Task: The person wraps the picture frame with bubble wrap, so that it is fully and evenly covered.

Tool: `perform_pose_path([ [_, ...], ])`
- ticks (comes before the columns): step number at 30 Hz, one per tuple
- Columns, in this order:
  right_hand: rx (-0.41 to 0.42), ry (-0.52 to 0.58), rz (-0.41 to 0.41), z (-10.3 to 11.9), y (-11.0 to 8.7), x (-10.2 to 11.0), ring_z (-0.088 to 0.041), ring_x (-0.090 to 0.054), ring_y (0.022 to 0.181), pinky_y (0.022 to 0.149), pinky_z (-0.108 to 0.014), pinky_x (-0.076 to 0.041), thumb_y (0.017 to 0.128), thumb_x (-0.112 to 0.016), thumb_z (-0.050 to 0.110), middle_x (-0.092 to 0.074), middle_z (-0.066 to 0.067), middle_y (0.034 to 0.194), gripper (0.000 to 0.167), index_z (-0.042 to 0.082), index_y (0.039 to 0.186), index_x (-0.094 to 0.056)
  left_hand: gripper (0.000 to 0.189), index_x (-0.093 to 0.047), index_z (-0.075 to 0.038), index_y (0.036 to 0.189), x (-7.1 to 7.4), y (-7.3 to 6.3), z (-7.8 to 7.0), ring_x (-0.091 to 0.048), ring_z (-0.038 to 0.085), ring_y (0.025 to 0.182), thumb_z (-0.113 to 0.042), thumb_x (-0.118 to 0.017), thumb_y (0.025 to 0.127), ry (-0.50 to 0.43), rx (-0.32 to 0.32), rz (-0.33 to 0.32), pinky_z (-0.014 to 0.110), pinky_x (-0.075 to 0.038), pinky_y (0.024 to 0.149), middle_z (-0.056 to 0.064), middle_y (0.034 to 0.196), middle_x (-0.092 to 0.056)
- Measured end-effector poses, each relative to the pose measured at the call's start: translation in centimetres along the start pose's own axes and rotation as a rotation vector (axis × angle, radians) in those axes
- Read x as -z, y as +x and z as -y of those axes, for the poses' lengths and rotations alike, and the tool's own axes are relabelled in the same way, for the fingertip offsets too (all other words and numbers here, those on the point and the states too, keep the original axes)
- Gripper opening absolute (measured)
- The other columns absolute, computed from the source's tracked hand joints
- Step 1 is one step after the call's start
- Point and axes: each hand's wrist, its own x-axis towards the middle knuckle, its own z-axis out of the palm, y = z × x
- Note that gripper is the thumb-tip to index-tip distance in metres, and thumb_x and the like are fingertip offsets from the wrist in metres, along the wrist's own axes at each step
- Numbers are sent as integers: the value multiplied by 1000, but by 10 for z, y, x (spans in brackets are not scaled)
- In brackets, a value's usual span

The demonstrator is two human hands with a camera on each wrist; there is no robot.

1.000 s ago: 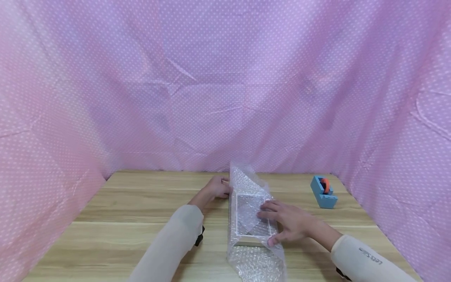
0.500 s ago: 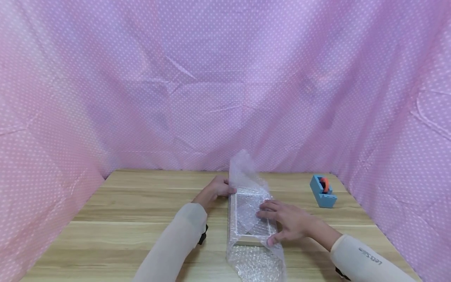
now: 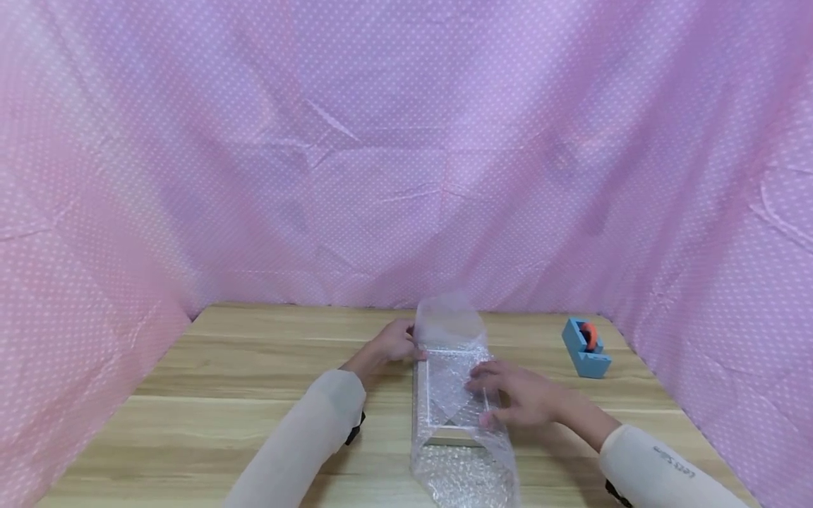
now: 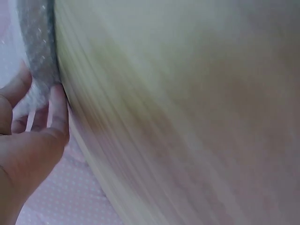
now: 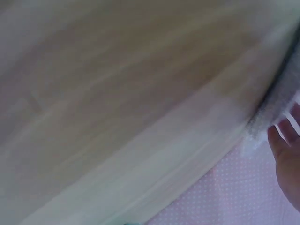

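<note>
A rectangular frame (image 3: 452, 439) with a pale wooden edge lies on the table, wrapped in clear bubble wrap (image 3: 466, 469). White lines border its face, seen through the plastic. At its far left corner, my left hand (image 3: 396, 341) pinches the bubble wrap; in the left wrist view the thumb is on top and a finger (image 4: 58, 105) lies against the side. My right hand (image 3: 524, 391) rests on the wrapped top at the right edge, fingers spread and slightly bent. Loose bubble wrap extends past the frame's far and near ends, the far flap standing partly raised.
A blue tape dispenser (image 3: 586, 349) with an orange core stands at the back right of the wooden table (image 3: 254, 395). Pink dotted cloth (image 3: 406, 176) hangs behind the table and along both sides.
The far flap of bubble wrap rises, then leans back lower and spreads wider. My left hand shifts slightly at the far left corner, its thumb coming over the edge. The right hand stays nearly still.
</note>
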Motion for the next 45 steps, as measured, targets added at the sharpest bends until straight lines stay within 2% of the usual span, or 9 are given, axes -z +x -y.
perform_pose_path([
  [3,-105,129,-139,-5,10,1,-37,-61,118,96,-57,-52,95,-74,32,-60,-19,134,52,1,135,-61,41,-72,-2,112,-2,-1,-3,-60,23,96,-8,-90,76,35,-16,-36,35,-52,87,7,102,-67],
  [7,-313,251,-254,-18,32,1,-49,-49,129,108,-62,-41,86,-83,18,-49,-32,141,83,-10,149,-37,39,-73,-2,109,-4,-3,-4,-60,23,95,-6,-91,74,37,-18,-71,34,-52,86,7,101,-68],
  [13,-507,416,-120,-41,54,4,-51,-45,134,112,-62,-37,79,-90,18,-37,-38,150,112,-12,157,-15,27,-71,-3,93,-8,-6,-3,-62,20,88,-4,-90,74,77,-37,-85,29,-54,76,8,95,-71],
  [21,-315,194,-120,-50,55,3,-31,-60,104,95,-54,-50,81,-87,27,-66,-14,113,57,-3,125,-67,24,-72,-5,90,-7,-7,-6,-64,20,92,-3,-91,74,119,-84,-99,34,-55,87,3,95,-72],
  [28,-97,-80,-239,-46,46,-7,-20,-58,89,80,-41,-53,82,-86,26,-64,-1,95,32,7,105,-75,25,-67,-9,85,-4,-5,0,-59,10,82,-11,-91,76,277,-256,-76,24,-53,76,-1,89,-69],
  [34,-3,-191,-279,-39,30,-8,-25,-63,84,73,-42,-55,81,-86,14,-67,-6,91,31,8,108,-72,26,-66,-7,83,-13,-4,-1,-58,10,82,-8,-91,75,326,-359,-71,22,-51,76,1,88,-68],
  [37,-35,-192,-187,-31,21,-1,-30,-65,94,81,-47,-57,86,-83,31,-70,-12,103,39,7,115,-73,26,-67,-7,84,-14,-3,1,-58,9,82,-7,-91,75,314,-357,-54,23,-52,75,1,88,-68],
  [40,-97,-147,-55,-22,19,10,-34,-63,108,91,-52,-55,82,-76,63,-67,-17,118,75,4,128,-69,26,-68,-7,85,-10,-3,4,-58,9,82,-9,-92,75,330,-354,-68,24,-52,76,0,89,-68],
  [45,-116,-114,31,-17,22,16,-37,-58,118,98,-56,-51,75,-73,75,-62,-20,129,95,4,138,-63,25,-72,-9,88,-6,-9,2,-57,13,84,-18,-93,75,487,-366,-116,30,-51,83,-2,88,-65],
])
